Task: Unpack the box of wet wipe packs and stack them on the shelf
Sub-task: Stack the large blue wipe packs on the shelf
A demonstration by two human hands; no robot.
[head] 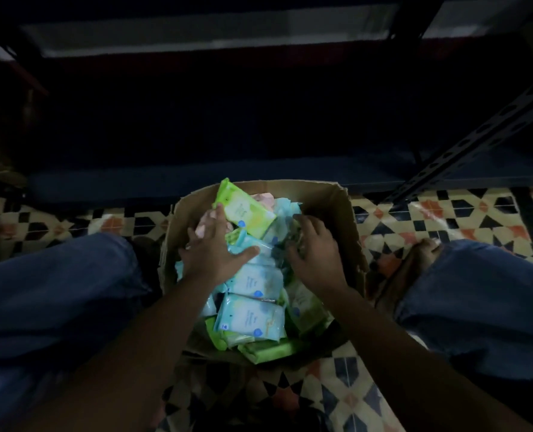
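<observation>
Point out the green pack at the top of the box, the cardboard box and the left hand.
green pack [247, 213], head view, middle of its front face.
cardboard box [327, 198], head view, bare inner wall at the far right.
left hand [210, 247], head view, back of the hand.
</observation>
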